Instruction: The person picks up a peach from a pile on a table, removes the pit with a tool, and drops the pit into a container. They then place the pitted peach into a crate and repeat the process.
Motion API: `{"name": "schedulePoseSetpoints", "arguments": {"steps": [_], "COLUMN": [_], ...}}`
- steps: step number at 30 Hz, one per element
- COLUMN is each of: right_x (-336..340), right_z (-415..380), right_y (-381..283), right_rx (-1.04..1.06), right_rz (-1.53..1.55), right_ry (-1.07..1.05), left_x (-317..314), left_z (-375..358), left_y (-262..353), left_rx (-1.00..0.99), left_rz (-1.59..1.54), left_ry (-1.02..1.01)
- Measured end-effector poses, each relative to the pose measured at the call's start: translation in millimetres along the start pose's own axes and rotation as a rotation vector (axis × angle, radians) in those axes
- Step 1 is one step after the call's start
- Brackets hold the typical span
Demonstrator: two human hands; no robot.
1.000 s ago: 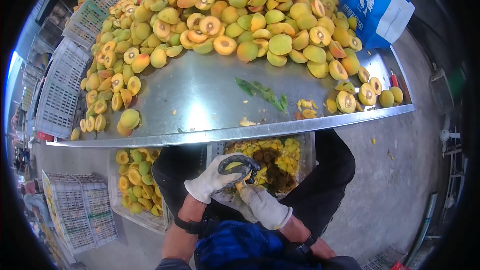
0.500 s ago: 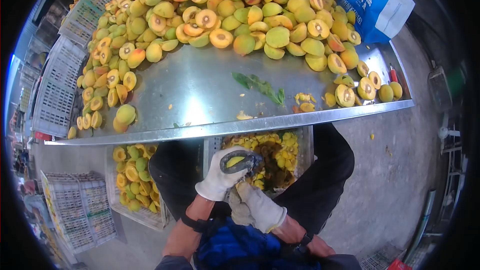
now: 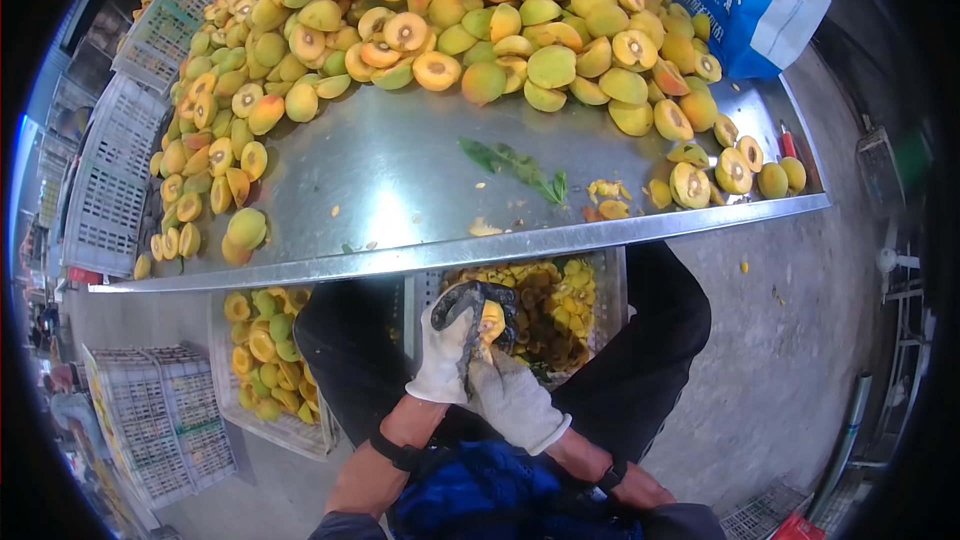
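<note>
My left hand [image 3: 446, 342] wears a white glove with dark, stained fingers. Its fingers curl around a yellow peach half [image 3: 491, 321], whose orange flesh now faces up. My right hand [image 3: 517, 402], in a greyish-white glove, is closed and pressed up against the peach and the left hand. What sits inside its fingers is hidden. Just beyond both hands, between my knees, is a crate [image 3: 424, 290] holding yellow fruit scraps and brown pits. Many halved peaches [image 3: 550, 68] are heaped on the metal table [image 3: 330, 175] ahead.
A crate of peach halves [image 3: 262, 345] stands left of my legs. Stacked plastic crates [image 3: 160, 420] are farther left. On the table lie a green leaf sprig [image 3: 515, 168], a blue bag [image 3: 745, 5] and a red-handled item [image 3: 787, 144]. The table's raised edge [image 3: 480, 247] runs above my knees.
My left hand has turned the peach half, so its cut flesh shows instead of the green skin side. The right hand has moved up closer to it.
</note>
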State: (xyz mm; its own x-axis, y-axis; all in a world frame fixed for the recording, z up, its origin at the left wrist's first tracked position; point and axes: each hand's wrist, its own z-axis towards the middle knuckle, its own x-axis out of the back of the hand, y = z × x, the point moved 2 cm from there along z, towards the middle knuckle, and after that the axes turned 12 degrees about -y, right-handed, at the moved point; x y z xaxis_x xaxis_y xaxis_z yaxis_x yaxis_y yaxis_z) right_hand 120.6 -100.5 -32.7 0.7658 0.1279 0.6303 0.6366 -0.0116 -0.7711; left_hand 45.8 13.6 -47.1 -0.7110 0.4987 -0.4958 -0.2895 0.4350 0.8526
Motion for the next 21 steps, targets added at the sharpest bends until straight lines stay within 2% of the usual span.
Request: {"name": "schedulePoseSetpoints", "arguments": {"steps": [3,4,6,8,10,12,13,15,16,18,19,20,21], "right_x": [9,9,5,4,12,11,10,10,12,9,22,36,45], "right_z": [8,5,3,3,1,-4,-5,-6,-6,-10,-8,-7,-7], "right_y": [-3,-4,2,8,8,9,7,-5,-10,-5,-9,-14,-17], "right_rx": [0.017,0.005,-0.062,-0.175,-0.338,-0.267,-0.226,-0.220,-0.204,-0.250,-0.284,-0.332,-0.382], "right_rz": [-0.076,-0.070,0.151,0.772,1.790,1.965,2.050,1.447,1.144,1.155,1.302,1.442,1.749], "right_ry": [-0.013,-0.021,-0.053,-0.219,-0.525,-0.537,-0.546,-0.293,-0.167,-0.150,-0.224,-0.294,-0.359], "left_x": [4,11,14,29,26,20,24,29,22,27,31,35,32], "left_z": [-4,-2,-4,-4,-4,-6,-6,-6,-8,-11,-12,-11,-13], "left_y": [-3,-9,-12,-24,-23,-27,-31,-30,-29,-24,-21,-19,-4], "left_rx": [0.050,0.058,0.104,0.174,0.236,0.241,0.253,0.260,0.299,0.201,0.148,0.102,0.096], "left_rz": [-0.082,-0.071,-0.117,-0.203,-0.300,-0.385,-0.550,-0.871,-0.581,-0.759,-0.840,-0.775,-0.752], "left_ry": [0.211,0.185,0.175,0.098,0.075,0.054,-0.074,-0.330,0.208,-0.008,-0.119,-0.144,-0.059]}}
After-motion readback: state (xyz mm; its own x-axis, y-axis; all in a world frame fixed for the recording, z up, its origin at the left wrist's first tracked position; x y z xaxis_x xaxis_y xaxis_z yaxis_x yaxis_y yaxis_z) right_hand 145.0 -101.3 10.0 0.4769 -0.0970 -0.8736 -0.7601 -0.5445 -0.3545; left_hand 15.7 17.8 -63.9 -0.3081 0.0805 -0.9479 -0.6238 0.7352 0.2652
